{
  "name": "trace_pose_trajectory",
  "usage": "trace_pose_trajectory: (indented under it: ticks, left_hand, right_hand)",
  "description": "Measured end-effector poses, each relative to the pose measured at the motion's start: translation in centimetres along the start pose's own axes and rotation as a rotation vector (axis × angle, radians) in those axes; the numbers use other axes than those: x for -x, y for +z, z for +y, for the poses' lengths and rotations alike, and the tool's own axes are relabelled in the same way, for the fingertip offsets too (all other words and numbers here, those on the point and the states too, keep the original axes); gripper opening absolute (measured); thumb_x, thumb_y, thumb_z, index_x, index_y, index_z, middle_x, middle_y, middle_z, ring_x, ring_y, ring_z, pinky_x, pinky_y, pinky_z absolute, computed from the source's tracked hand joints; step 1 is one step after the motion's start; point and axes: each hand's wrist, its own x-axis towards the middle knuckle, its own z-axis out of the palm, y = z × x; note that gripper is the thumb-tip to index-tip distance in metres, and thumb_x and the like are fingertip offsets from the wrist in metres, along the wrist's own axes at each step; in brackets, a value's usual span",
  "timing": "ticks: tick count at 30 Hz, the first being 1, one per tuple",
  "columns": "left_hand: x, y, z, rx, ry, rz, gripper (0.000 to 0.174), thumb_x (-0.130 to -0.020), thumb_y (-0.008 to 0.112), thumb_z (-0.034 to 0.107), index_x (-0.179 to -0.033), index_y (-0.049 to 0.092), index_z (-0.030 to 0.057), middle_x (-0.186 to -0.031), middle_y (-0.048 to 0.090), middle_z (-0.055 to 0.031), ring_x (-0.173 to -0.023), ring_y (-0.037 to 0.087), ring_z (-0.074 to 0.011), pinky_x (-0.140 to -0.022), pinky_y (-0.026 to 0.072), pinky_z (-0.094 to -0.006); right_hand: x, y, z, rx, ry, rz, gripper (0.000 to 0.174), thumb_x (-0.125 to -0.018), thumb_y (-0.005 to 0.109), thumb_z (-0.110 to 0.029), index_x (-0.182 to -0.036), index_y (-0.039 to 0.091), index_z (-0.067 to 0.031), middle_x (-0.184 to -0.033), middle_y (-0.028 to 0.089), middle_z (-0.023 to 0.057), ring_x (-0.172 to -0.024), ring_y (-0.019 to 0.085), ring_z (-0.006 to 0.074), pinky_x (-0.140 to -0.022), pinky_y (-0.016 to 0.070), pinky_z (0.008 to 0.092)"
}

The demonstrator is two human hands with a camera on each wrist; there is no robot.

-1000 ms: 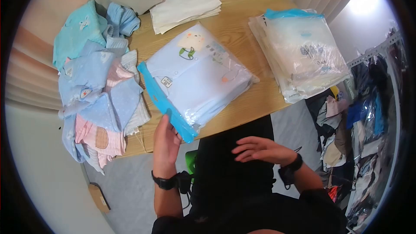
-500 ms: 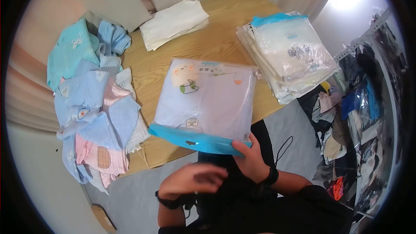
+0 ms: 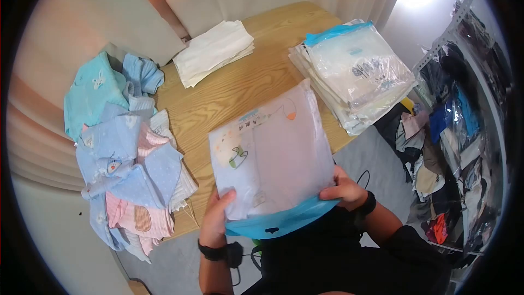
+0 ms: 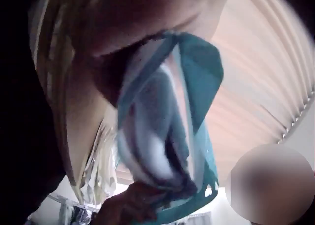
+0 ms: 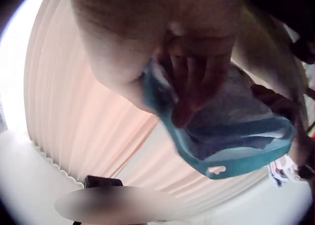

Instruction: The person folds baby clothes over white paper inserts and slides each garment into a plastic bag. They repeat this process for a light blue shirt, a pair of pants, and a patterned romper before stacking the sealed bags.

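A clear plastic bag (image 3: pixel 284 158) with a blue header strip (image 3: pixel 289 219) holds a folded pale garment with a cartoon print showing on the left. My left hand (image 3: pixel 215 216) grips its near left corner, thumb on the upper face. At the opposite side, my right hand (image 3: pixel 347 190) pinches the bag by the blue strip, thumb on top. Both wrist views look at the bag from below: the blue edge (image 4: pixel 214 185) with its hang hole bows away from the rest, leaving the mouth gaping. Fingers of the right hand (image 5: pixel 197 82) press against the underside.
Baby clothes (image 3: pixel 131 158) in blue, pink and mint lie heaped on the left of the wooden table (image 3: pixel 262 49). White sheets (image 3: pixel 213 52) are stacked at the back. More packaged bags (image 3: pixel 355 71) form a pile at the right. Beyond stands a rack (image 3: pixel 453 131) crowded with clothes.
The bag has turned so its blue strip faces my body, and has come nearer. My right hand took hold of it first; my left hand let go and then gripped the left corner again.
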Motion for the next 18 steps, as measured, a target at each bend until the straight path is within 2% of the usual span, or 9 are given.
trace_pose_trajectory:
  ticks: [3,4,7,8,11,12,14,16,18]
  left_hand:
    - [-0.1,2.6,-0.1,0.158,0.14,0.04,0.054,-0.092,0.069,0.019,-0.139,0.048,0.0007,-0.129,0.061,-0.0122,-0.113,0.062,-0.0219,-0.097,0.0498,-0.0349]
    - [0.0,4.0,0.5,0.126,0.214,0.084,0.058,-0.094,0.066,0.018,-0.143,0.042,-0.0016,-0.133,0.059,-0.0138,-0.118,0.06,-0.0251,-0.104,0.0472,-0.0381]
    - [-1.1,6.5,0.1,0.201,0.328,0.084,0.065,-0.091,0.069,0.012,-0.146,0.037,-0.0005,-0.137,0.055,-0.0134,-0.123,0.057,-0.0266,-0.106,0.0457,-0.0403]
    - [-1.4,7.2,0.2,0.207,0.336,0.05,0.067,-0.09,0.071,0.011,-0.146,0.036,0.0005,-0.138,0.054,-0.0134,-0.124,0.056,-0.027,-0.106,0.0452,-0.0408]
    - [-2.2,8.8,1.4,0.172,0.378,-0.096,0.071,-0.087,0.075,0.008,-0.146,0.036,0.001,-0.141,0.052,-0.0126,-0.126,0.054,-0.0266,-0.107,0.0442,-0.0404]
    - [-2.4,9.3,2.2,0.133,0.406,-0.171,0.072,-0.087,0.077,0.007,-0.146,0.036,-0.0005,-0.14,0.052,-0.0118,-0.126,0.055,-0.0252,-0.107,0.0442,-0.039]
    - [-3.6,9.8,3.5,-0.025,0.497,-0.375,0.073,-0.086,0.079,0.008,-0.145,0.037,-0.0025,-0.139,0.052,-0.0113,-0.123,0.057,-0.0243,-0.105,0.0456,-0.0374]
    - [-5.9,9.7,4.6,-0.261,0.621,-0.633,0.073,-0.086,0.08,0.011,-0.144,0.037,-0.0037,-0.136,0.055,-0.012,-0.118,0.061,-0.025,-0.101,0.0485,-0.0368]
    - [-9.4,9.4,4.8,-0.307,0.245,-0.8,0.072,-0.088,0.079,0.014,-0.144,0.037,-0.0041,-0.134,0.057,-0.0133,-0.115,0.063,-0.0248,-0.099,0.0505,-0.0364]
  right_hand:
    - [0.0,1.6,0.1,-0.379,-0.277,-0.132,0.073,-0.086,0.078,-0.012,-0.147,0.039,-0.0012,-0.139,0.053,0.0122,-0.131,0.05,0.024,-0.11,0.0393,0.0436]
    - [-0.5,1.9,0.0,-0.329,-0.309,-0.192,0.084,-0.085,0.08,-0.016,-0.152,0.03,-0.0046,-0.148,0.043,0.0113,-0.139,0.039,0.0244,-0.116,0.0317,0.0466]
    - [-1.3,5.4,-1.0,-0.113,-0.298,0.03,0.084,-0.086,0.08,-0.02,-0.151,0.029,-0.0056,-0.148,0.043,0.0092,-0.14,0.038,0.0236,-0.115,0.0327,0.0453]
    - [-1.4,4.6,-1.2,0.159,-0.241,0.169,0.068,-0.09,0.076,-0.016,-0.145,0.039,-0.004,-0.141,0.05,0.0077,-0.131,0.048,0.0207,-0.109,0.0401,0.0419]
    - [-2.5,5.7,-3.9,0.144,-0.237,0.47,0.054,-0.091,0.073,-0.009,-0.138,0.048,-0.003,-0.13,0.059,0.0064,-0.117,0.058,0.0171,-0.1,0.0481,0.0358]
    - [-2.8,6.0,-5.0,0.058,-0.275,0.514,0.044,-0.092,0.071,-0.005,-0.132,0.055,-0.0028,-0.119,0.065,0.0058,-0.106,0.064,0.0159,-0.093,0.0519,0.0317]
    - [-3.5,6.9,-8.7,0.178,-0.426,0.576,0.042,-0.091,0.072,-0.008,-0.13,0.057,-0.0027,-0.118,0.066,0.0075,-0.107,0.064,0.0169,-0.093,0.053,0.0322]
    - [-3.7,7.4,-13.3,0.144,-0.402,0.558,0.039,-0.092,0.072,-0.011,-0.127,0.059,-0.0008,-0.118,0.066,0.009,-0.106,0.066,0.0179,-0.091,0.0552,0.0338]
    - [-5.8,7.3,-16.7,0.128,-0.447,0.548,0.036,-0.093,0.072,-0.016,-0.123,0.061,0.0002,-0.116,0.067,0.0089,-0.101,0.067,0.018,-0.088,0.0571,0.0317]
